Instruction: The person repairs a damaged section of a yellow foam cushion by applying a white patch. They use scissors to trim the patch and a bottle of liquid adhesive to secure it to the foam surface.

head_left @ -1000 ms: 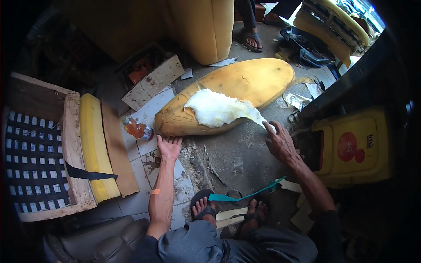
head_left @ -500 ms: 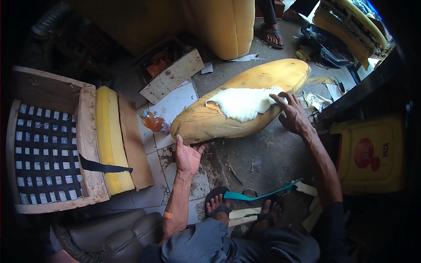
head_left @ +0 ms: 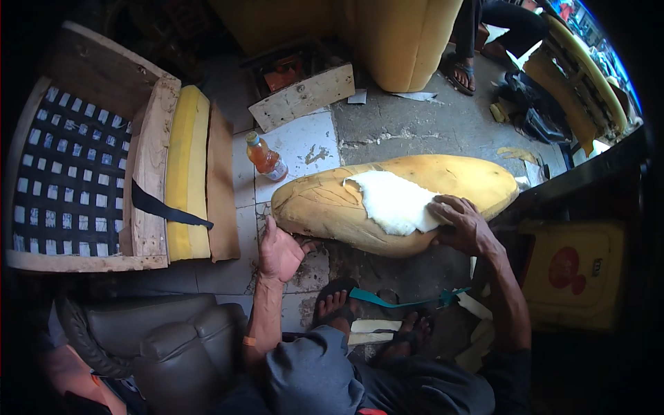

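Note:
A long, rounded foam cushion (head_left: 315, 202), yellow-brown with creases at its left end, lies across in front of me. A torn-edged patch of white wadding (head_left: 393, 200) covers part of its middle. My left hand (head_left: 280, 254) holds the cushion's left end from below, thumb up along the end and fingers partly hidden underneath. My right hand (head_left: 465, 225) grips the near side to the right, its fingers bent over the wadding's right edge and its thumb low at the cushion's near edge.
At left stands a wooden frame (head_left: 153, 207) with black webbing, beside a yellow foam strip (head_left: 187, 173). A bottle of orange liquid (head_left: 266, 158) stands behind the cushion's left end. Farther back are a wooden box (head_left: 302, 97) and another person's foot (head_left: 462, 75). A yellow container (head_left: 574, 277) is at right.
The cushion has come nearer and turned, its right end swinging toward me. My right hand has moved lower with it and now lies more fully over the wadding's edge. The whole view has shifted.

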`<state>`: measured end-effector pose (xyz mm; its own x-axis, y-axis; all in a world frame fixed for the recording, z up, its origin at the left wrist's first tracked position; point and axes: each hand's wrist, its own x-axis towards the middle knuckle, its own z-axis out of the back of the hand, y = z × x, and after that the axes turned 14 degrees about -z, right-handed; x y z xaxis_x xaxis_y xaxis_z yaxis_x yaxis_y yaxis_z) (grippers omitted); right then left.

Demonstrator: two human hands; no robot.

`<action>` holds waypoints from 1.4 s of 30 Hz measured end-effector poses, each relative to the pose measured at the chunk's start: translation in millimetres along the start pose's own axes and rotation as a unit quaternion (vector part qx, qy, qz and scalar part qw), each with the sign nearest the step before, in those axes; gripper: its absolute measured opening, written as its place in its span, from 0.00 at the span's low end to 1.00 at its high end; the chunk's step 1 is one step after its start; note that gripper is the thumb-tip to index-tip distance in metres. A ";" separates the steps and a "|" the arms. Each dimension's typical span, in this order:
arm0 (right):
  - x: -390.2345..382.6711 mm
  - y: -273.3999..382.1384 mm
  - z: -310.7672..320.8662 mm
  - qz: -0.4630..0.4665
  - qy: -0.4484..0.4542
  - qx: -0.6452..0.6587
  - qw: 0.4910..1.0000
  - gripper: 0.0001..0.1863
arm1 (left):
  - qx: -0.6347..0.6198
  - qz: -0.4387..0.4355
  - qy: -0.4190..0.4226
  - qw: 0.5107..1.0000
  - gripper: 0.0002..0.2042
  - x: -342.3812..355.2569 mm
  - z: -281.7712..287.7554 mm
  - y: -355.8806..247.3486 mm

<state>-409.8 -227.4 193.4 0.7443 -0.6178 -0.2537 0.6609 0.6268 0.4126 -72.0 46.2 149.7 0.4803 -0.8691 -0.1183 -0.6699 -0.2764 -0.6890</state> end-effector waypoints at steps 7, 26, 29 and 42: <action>10.9 8.9 19.4 -0.005 0.003 0.061 0.998 0.24 | -0.131 -0.042 -0.041 0.990 0.42 -6.5 6.9 14.3; -21.7 174.9 83.2 -0.044 -0.143 0.274 0.950 0.15 | -0.159 -0.043 -0.075 0.983 0.36 -8.4 2.7 16.4; -23.3 187.3 77.2 -0.048 -0.072 0.384 0.919 0.16 | -0.155 -0.048 -0.069 0.984 0.38 -12.5 7.7 12.1; 12.9 139.9 -40.1 -0.129 0.114 0.456 0.873 0.21 | -0.215 -0.052 -0.084 0.972 0.33 -10.8 -0.6 14.7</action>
<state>-303.8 -128.7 212.7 0.6504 -0.5073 -0.5654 0.5351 -0.2223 0.8150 -87.4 51.2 141.2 0.6195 -0.7583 -0.2030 -0.7699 -0.5365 -0.3456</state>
